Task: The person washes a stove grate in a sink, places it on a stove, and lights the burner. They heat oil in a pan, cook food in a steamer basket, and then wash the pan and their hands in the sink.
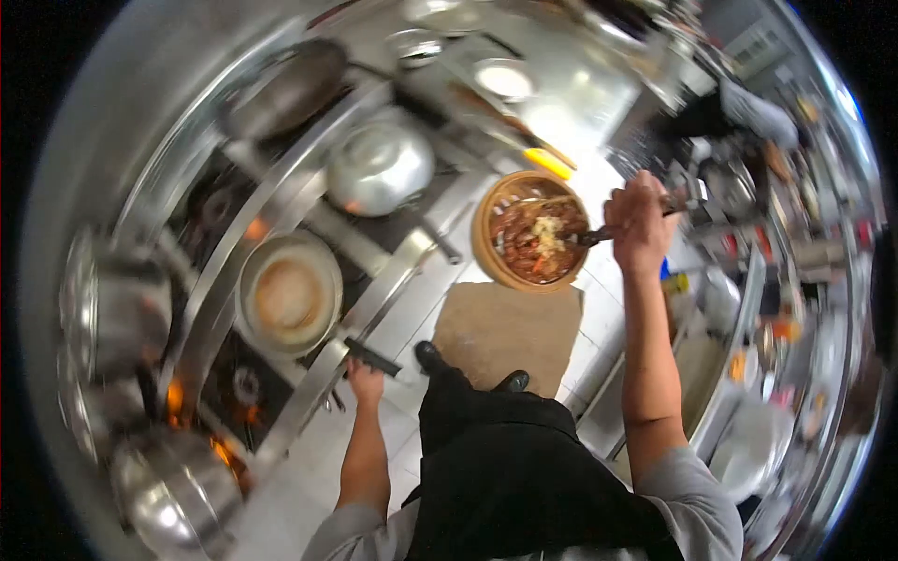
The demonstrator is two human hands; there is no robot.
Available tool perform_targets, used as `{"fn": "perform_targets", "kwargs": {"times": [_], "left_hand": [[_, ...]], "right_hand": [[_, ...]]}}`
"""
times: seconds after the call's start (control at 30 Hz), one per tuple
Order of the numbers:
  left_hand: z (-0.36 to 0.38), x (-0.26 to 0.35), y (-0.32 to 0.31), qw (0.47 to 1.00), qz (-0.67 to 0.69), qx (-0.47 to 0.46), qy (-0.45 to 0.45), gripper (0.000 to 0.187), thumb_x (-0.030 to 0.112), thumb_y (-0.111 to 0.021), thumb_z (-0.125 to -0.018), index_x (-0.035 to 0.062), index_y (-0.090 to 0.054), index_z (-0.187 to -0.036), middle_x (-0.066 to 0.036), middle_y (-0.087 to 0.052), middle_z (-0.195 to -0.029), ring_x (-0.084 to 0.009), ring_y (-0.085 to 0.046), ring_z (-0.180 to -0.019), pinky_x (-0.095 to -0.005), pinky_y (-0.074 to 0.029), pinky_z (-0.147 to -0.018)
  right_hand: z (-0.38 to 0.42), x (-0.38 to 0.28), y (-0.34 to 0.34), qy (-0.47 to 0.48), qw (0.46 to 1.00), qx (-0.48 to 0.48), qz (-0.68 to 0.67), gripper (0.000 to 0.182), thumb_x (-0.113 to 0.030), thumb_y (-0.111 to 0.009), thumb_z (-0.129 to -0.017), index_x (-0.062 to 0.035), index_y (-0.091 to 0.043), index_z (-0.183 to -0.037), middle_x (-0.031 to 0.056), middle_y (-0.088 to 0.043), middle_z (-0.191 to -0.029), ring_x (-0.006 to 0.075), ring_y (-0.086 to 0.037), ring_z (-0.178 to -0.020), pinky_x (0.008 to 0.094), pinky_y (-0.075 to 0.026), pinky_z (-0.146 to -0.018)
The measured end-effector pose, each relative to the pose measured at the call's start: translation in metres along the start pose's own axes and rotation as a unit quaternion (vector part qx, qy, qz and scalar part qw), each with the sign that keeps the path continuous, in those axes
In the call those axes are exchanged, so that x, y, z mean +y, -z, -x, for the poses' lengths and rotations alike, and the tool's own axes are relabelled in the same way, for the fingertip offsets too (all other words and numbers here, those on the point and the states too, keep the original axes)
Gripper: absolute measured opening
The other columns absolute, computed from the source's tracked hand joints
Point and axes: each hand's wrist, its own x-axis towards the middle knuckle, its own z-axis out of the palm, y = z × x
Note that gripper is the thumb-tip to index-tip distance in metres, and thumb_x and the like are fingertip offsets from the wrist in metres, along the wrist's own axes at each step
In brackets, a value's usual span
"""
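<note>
The right hand (644, 224) is closed in a fist around a dark, long-handled utensil (599, 235), with a metallic piece showing on the far side of the fist. The utensil's dark end reaches the near side of a round, tan, wooden-looking container (482, 229); whether it is dipped into the contents cannot be told. The container holds glossy brown food (517, 234) with orange-red pieces, topped by a pale, crumbly heap (546, 234).

Past the container's rim lie a bright yellow piece (548, 162) and a long brown stick (519, 123), then a white round bowl (504, 80) on a shiny steel counter (580, 75). A flat beige mat (510, 332) shows on the white-tiled floor beside the person's dark shoes.

The left hand (366, 381) is at the stove's front edge, its fingers curled right by the black handle (373, 359) of a round metal pan (290, 294); whether they grip that handle or the stove edge cannot be told. The pan has a brownish, wet-looking bottom. Beyond it, a rounded silver vessel (381, 168) and a dark wok (288, 89) sit along the stove. Farther to the left stand a tall steel pot (117, 304) and a bulging steel vessel (178, 491), with orange flames beside the latter. Across the kitchen, another person's grey sleeve (758, 114) shows, blurred.
</note>
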Motion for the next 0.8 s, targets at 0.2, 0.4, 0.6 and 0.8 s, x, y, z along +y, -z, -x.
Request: {"fn": "perform_targets", "kwargs": {"times": [0.2,0.4,0.6,0.8], "left_hand": [[-0.023,-0.083,-0.066,0.985,0.165,-0.028,-0.052,0.036,0.024,-0.067,-0.077,-0.0056,-0.062,-0.096,-0.023,-0.064,-0.102,-0.0372,-0.061,-0.098,-0.0400,-0.046,-0.085],[0.024,0.003,-0.053,0.973,-0.114,-0.191,-0.061,0.041,0.019,-0.058,-0.071,-0.0077,-0.062,-0.102,-0.028,-0.064,-0.099,-0.0455,-0.059,-0.096,-0.0486,-0.046,-0.082],[0.012,0.140,-0.106,0.905,-0.146,-0.346,-0.200,0.033,0.017,-0.059,-0.075,-0.0091,-0.062,-0.096,-0.028,-0.064,-0.094,-0.0435,-0.060,-0.085,-0.0483,-0.046,-0.074],[0.032,0.258,-0.127,0.833,-0.152,-0.457,-0.273,0.033,0.018,-0.059,-0.077,-0.0103,-0.061,-0.094,-0.028,-0.064,-0.091,-0.0433,-0.060,-0.080,-0.0477,-0.046,-0.072]], "right_hand": [[0.055,-0.046,0.113,0.054,0.990,0.130,0.007,0.034,-0.024,-0.058,-0.093,-0.0131,-0.041,-0.066,-0.0058,-0.034,-0.052,0.0059,-0.033,-0.042,0.0239,-0.024,-0.039],[0.158,-0.125,0.223,0.075,0.925,0.363,0.090,0.036,-0.024,-0.058,-0.093,-0.0113,-0.042,-0.063,-0.0054,-0.035,-0.050,0.0057,-0.034,-0.042,0.0245,-0.027,-0.040],[0.293,-0.195,0.326,0.116,0.859,0.458,0.200,0.041,-0.024,-0.055,-0.093,-0.0083,-0.041,-0.058,-0.0057,-0.038,-0.050,0.0040,-0.034,-0.046,0.0251,-0.027,-0.043],[0.406,-0.242,0.365,0.134,0.783,0.569,0.215,0.040,-0.020,-0.055,-0.093,-0.0069,-0.040,-0.059,-0.0049,-0.038,-0.053,0.0043,-0.035,-0.047,0.0251,-0.029,-0.043]]}}
